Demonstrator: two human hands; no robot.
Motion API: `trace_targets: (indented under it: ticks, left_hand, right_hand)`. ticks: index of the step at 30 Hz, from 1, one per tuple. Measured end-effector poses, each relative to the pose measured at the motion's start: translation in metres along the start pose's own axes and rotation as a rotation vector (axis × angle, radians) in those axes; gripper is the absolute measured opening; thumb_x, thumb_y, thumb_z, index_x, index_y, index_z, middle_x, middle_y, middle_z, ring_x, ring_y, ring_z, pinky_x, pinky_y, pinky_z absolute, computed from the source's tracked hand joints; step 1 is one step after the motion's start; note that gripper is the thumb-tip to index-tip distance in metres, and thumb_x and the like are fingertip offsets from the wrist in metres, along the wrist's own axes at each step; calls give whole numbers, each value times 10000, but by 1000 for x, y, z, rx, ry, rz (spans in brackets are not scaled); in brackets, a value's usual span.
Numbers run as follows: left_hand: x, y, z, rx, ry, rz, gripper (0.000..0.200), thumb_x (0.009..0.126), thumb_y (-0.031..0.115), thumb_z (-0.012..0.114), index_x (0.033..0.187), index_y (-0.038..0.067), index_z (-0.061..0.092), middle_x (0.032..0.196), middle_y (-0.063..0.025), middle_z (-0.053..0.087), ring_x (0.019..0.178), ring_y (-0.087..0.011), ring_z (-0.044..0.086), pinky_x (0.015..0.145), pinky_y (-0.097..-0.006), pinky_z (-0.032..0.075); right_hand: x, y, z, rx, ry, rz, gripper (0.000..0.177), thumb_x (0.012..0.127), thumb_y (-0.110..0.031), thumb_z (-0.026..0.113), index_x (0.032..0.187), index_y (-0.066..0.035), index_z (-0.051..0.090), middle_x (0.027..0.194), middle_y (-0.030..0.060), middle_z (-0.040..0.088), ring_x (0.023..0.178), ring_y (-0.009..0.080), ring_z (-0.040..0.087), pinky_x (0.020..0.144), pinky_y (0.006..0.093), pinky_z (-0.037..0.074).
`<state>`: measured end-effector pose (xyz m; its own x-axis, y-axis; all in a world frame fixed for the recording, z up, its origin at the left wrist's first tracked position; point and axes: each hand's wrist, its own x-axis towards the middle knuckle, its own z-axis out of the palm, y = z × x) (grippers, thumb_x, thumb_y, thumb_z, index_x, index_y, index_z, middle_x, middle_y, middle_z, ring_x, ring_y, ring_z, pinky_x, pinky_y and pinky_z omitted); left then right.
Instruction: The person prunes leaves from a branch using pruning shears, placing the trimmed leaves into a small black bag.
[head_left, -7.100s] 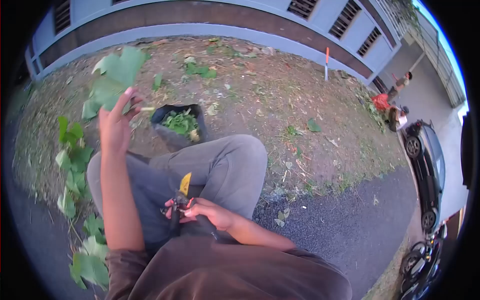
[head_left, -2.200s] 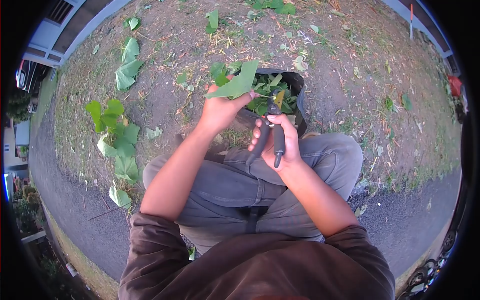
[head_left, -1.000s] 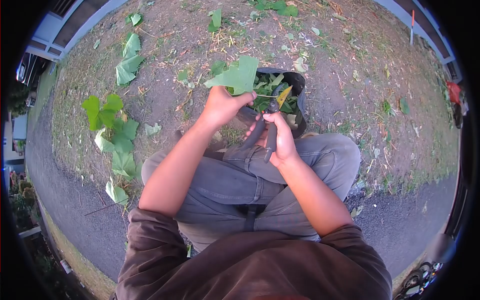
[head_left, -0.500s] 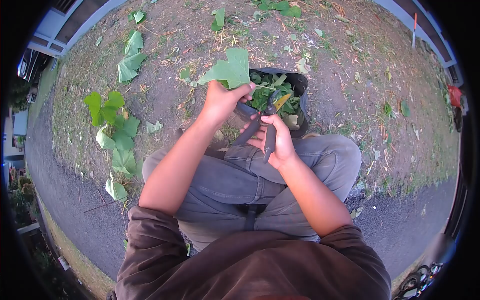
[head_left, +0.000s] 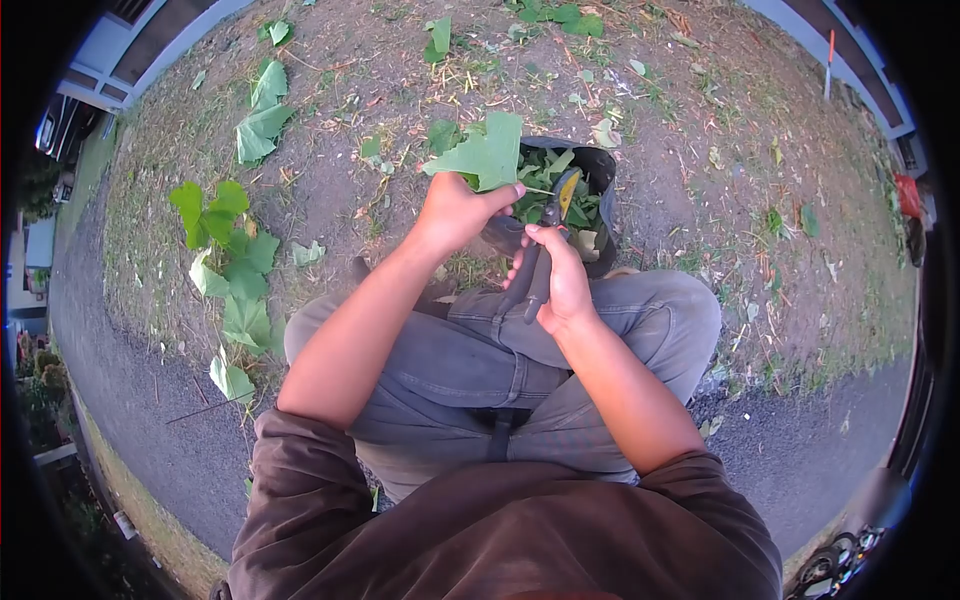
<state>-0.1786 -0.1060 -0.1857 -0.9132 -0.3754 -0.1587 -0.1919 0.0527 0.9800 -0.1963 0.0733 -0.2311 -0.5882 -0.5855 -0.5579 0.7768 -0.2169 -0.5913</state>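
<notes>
1. Head view, handling: the lobed green leaf [head_left: 487, 155] should be feather-light, limp and easily torn; its thin stalk [head_left: 537, 191] looks the safest hold.
2. Head view, left hand [head_left: 458, 212]: fingers pinching the leaf near its stalk end, the leaf spreading just beyond them (matte, pale green).
3. Head view, right hand [head_left: 563, 275]: fingers wrapped round pruning shears [head_left: 551, 213], likely stiff and weightier, dark-handled, yellow-bladed; just beyond those fingers, a dark bag [head_left: 600, 160] holds leafy pieces [head_left: 560, 160].
</notes>
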Motion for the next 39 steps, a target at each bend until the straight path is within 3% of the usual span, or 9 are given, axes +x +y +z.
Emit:
trace_targets:
  ticks: [6, 7, 11, 13, 22, 30, 32, 36, 39]
  left_hand:
    - [4, -3, -4, -94, 79, 7, 173, 876, 106, 823, 952, 14, 696, 844, -41, 717, 722, -113, 665, 659, -295, 535]
    - [5, -4, -5, -92, 78, 7, 173, 876, 106, 823, 952, 14, 696, 844, -41, 717, 722, -113, 665, 659, -295, 535]
    - [3, -7, -5, -20, -14, 16, 213, 859, 137, 840, 969, 12, 707, 857, -43, 729, 762, -123, 684, 693, -304, 548]
    - [0, -1, -4, 113, -52, -43, 271, 839, 120, 866, 1031, 10, 711, 917, -48, 739, 796, -133, 692, 724, -305, 558]
    - [3, -6, -8, -22, -21, 13, 339, 847, 181, 851, 1111, 2, 735, 1034, -82, 767, 934, -169, 719, 872, -337, 553]
    - [5, -6, -12, 12, 101, 59, 344, 869, 207, 844, 1108, -19, 747, 1028, -85, 781, 903, -156, 721, 835, -330, 560]
    - [0, -1, -9, 100, 90, 77, 310, 876, 192, 846, 1093, -10, 752, 1030, -72, 779, 905, -137, 712, 824, -318, 556]
    - [-7, 4, 0, 270, 40, 142, 271, 851, 189, 826, 1056, 17, 785, 991, -124, 784, 877, -198, 748, 817, -363, 570]
    - [-5, 3, 2, 381, -47, 413, 223, 823, 118, 827, 1010, 4, 787, 1012, -90, 751, 899, -221, 734, 813, -335, 566]
  right_hand:
    - [-6, 1, 10, -10, -113, -15, 328, 1017, -315, 597, 1144, -15, 624, 954, 119, 696, 900, 235, 717, 844, 403, 589]
    - [-3, 4, 6, -75, -165, 0, 346, 1020, -320, 566, 1212, -35, 609, 1065, 139, 698, 1065, 277, 708, 963, 439, 562]
    - [-4, 5, 9, -130, -178, -53, 354, 1024, -330, 567, 1211, -32, 607, 1051, 135, 694, 1061, 275, 707, 962, 433, 564]
    - [-7, 2, 13, -51, -97, -76, 321, 1021, -304, 600, 1157, -16, 637, 975, 109, 706, 931, 206, 714, 850, 367, 575]
    - [-7, -7, 9, -116, 34, -62, 307, 985, -355, 706, 966, -59, 627, 764, 67, 660, 652, 188, 674, 634, 342, 561]
    - [-4, 11, 11, -229, -140, -77, 299, 1011, -362, 636, 960, -70, 681, 867, 51, 712, 857, 138, 686, 779, 319, 524]
    - [1, 13, 4, -338, -188, -125, 346, 1028, -330, 616, 1191, -24, 623, 996, 90, 699, 972, 208, 700, 864, 384, 569]
    - [0, 8, 5, -309, -147, -143, 332, 1032, -328, 618, 1170, -27, 642, 977, 86, 702, 931, 200, 704, 824, 375, 573]
    - [-7, 3, 13, -195, -55, -115, 301, 1009, -372, 658, 976, -73, 670, 826, 35, 687, 757, 135, 673, 676, 300, 494]
